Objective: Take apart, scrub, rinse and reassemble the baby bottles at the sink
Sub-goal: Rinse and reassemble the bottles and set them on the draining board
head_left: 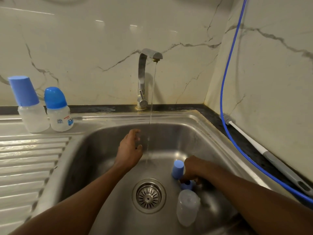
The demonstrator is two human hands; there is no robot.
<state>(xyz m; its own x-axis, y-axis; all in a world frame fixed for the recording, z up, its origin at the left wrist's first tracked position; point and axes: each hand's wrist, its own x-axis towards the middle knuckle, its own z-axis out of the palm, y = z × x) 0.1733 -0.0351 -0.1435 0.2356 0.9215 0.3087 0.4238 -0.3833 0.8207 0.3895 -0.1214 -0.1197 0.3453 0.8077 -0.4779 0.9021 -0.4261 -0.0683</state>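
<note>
Two capped baby bottles stand on the drainboard at the left: a taller one [32, 112] with a pale blue cap and a shorter one [59, 112] with a bright blue domed cap. In the sink basin [108, 168] a clear bottle body [187, 207] lies on its side beside a blue cap [177, 168] standing upside down. My right hand [194, 170] reaches down and pinches a blue collar ring [186, 184] between them. My left hand [130, 150] hovers with relaxed fingers beside the running water, holding nothing.
The tap [144, 78] runs a thin stream into the basin near the drain strainer [149, 195]. A bottle brush [254, 146] with a white and grey handle lies on the dark counter at the right, beside a blue hose [225, 82] hanging down the wall.
</note>
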